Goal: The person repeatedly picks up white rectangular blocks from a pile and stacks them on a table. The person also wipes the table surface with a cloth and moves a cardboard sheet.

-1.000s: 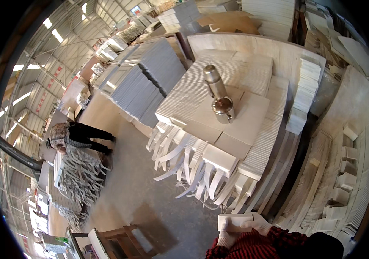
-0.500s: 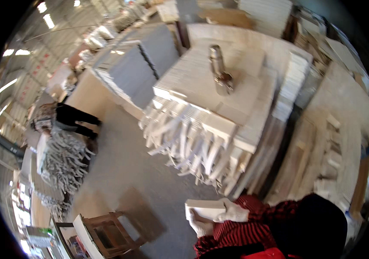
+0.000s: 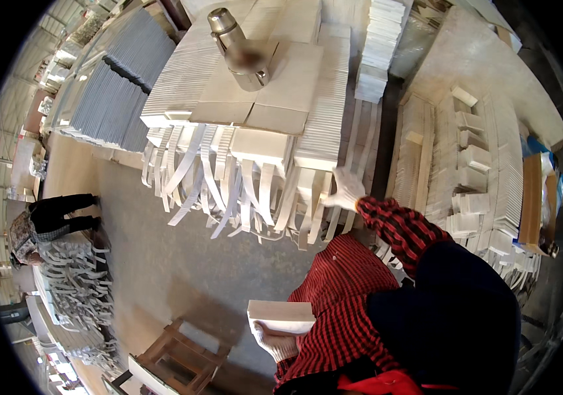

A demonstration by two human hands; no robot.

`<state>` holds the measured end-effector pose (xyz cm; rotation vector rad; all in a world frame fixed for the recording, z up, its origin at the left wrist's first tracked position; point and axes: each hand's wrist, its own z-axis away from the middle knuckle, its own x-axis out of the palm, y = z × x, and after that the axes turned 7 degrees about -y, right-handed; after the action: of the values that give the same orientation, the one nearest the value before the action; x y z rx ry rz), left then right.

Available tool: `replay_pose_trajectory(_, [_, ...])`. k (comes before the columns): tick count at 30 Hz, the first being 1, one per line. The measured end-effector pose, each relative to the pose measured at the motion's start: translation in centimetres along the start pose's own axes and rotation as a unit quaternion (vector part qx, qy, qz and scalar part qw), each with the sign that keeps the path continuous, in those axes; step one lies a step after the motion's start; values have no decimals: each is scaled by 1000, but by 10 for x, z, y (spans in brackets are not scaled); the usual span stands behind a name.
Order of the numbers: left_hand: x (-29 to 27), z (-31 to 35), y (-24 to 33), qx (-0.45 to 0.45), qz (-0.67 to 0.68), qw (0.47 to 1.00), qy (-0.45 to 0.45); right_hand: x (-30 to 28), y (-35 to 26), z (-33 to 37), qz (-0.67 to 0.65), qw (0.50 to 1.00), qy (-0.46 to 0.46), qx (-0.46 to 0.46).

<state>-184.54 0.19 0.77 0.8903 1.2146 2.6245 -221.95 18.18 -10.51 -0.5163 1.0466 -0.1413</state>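
Note:
My left hand [image 3: 275,342], in a pale knitted glove, grips a flat white rectangular box [image 3: 281,316] low in front of my body. My right hand [image 3: 346,189], gloved too, is stretched forward with its fingers apart and nothing visible in it. It is beside the near right corner of a large pile of packed white boxes [image 3: 261,146]. Long white ribbons [image 3: 265,194] hang from the front of this pile, some close to my right fingertips. Whether the fingers touch a ribbon or box I cannot tell.
A steel thermos [image 3: 236,49] stands on cardboard [image 3: 284,85] atop the pile. More white boxes [image 3: 472,158] lie at right, near an open carton [image 3: 530,197]. A wooden stool [image 3: 182,359] stands at lower left. Another person [image 3: 38,224] bends over ribboned goods at far left.
My right hand has let go of the white box and reached forward to the pile's corner. My left hand keeps the box. The view has turned, shifting the pile leftward.

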Motion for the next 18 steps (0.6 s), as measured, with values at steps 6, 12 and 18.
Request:
replay_pose_trajectory(6, [25, -13, 2, -56, -11, 996, 67, -5, -8, -118, 239, 971, 30, 2])
replay_pose_trajectory(12, [66, -11, -4, -77, -56, 987, 126, 50, 22, -166, 275, 937, 205, -72])
replay_pose_trajectory(18, [75, -16, -11, -58, -48, 990, 118, 41, 29, -159, 248, 950, 140, -132])
